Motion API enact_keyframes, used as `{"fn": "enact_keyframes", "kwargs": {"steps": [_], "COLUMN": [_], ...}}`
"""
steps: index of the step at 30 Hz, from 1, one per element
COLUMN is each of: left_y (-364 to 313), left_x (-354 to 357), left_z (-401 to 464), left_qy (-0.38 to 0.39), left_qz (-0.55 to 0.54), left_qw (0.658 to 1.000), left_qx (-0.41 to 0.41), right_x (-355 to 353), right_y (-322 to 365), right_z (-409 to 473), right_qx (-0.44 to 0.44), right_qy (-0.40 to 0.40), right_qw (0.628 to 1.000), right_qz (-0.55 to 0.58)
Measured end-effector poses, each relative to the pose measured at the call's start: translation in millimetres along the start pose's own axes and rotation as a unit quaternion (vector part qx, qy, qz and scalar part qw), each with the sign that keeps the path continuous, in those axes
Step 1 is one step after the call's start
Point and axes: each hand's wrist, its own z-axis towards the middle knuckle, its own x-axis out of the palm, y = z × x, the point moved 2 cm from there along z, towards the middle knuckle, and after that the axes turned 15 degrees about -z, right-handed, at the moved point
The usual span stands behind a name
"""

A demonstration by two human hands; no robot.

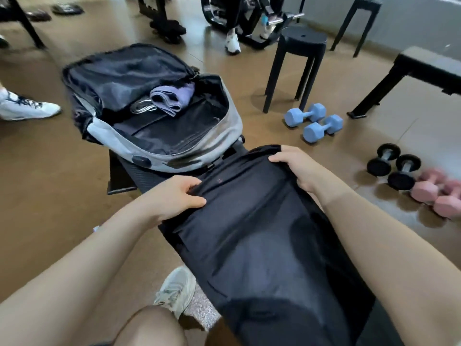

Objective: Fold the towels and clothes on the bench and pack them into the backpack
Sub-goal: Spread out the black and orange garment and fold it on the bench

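Note:
A black garment (252, 221) lies spread along the bench in front of me. My left hand (179, 196) pinches its far left edge, thumb on top. My right hand (299, 168) grips its far right corner, fingers curled over the fabric. Beyond it the grey and black backpack (224, 136) lies unzipped and wide open on the far end of the bench. A folded purple towel (172, 98) rests inside it beside a white and grey item (142, 107). The bench (139, 174) is mostly covered.
Two blue dumbbells (314, 121), black dumbbells (394, 168) and pink dumbbells (439, 196) lie on the floor to the right. A black stool (299, 46) and another bench (424, 66) stand far right. Other people's shoes (27, 108) are at the left and far middle. My own shoe (177, 290) is below.

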Motion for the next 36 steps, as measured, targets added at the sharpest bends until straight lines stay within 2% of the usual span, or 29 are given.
{"fn": "enact_keyframes", "kwargs": {"steps": [3,4,7,11,16,18,19,21,23,24,26,28,29,30,32,36], "left_y": [22,26,32,31,40,42,41,37,36,40,50,68,75,80,85,82], "left_x": [-13,-13,-13,-21,-27,-23,-19,-4,22,38,67,81,83,83,78,77], "left_z": [23,27,34,37,41,35,29,18,10,8,5,2,1,0,-2,-8], "left_qy": [-0.075,-0.099,-0.142,-0.177,-0.194,-0.208,-0.225,-0.223,-0.175,-0.132,-0.048,-0.026,-0.034,-0.040,-0.047,-0.041], "left_qz": [0.199,0.226,0.217,0.201,0.276,0.344,0.379,0.428,0.418,0.411,0.409,0.428,0.446,0.460,0.472,0.484], "left_qw": [0.977,0.969,0.965,0.958,0.935,0.912,0.893,0.856,0.842,0.847,0.876,0.885,0.880,0.875,0.872,0.870], "left_qx": [-0.027,-0.016,0.038,0.101,0.107,0.079,0.092,0.184,0.292,0.311,0.251,0.180,0.160,0.146,0.119,0.082], "right_x": [18,22,21,13,23,28,29,34,46,55,69,74,72,67,52,28], "right_y": [-18,-23,-31,-22,-25,-27,-27,-24,-32,-40,-63,-79,-81,-83,-86,-93], "right_z": [37,45,56,63,84,83,78,57,27,12,-8,-15,-15,-12,-4,-4], "right_qx": [0.026,0.019,-0.021,-0.100,-0.097,-0.077,-0.082,-0.151,-0.261,-0.294,-0.317,-0.306,-0.286,-0.263,-0.204,-0.158], "right_qy": [-0.011,-0.031,-0.101,-0.157,-0.194,-0.237,-0.258,-0.280,-0.228,-0.187,-0.116,-0.070,-0.050,-0.045,-0.039,-0.050], "right_qw": [0.979,0.974,0.979,0.971,0.935,0.901,0.885,0.856,0.820,0.796,0.735,0.679,0.674,0.684,0.725,0.760], "right_qz": [-0.202,-0.222,-0.178,-0.150,-0.281,-0.354,-0.379,-0.408,-0.456,-0.494,-0.588,-0.664,-0.680,-0.679,-0.656,-0.629]}}
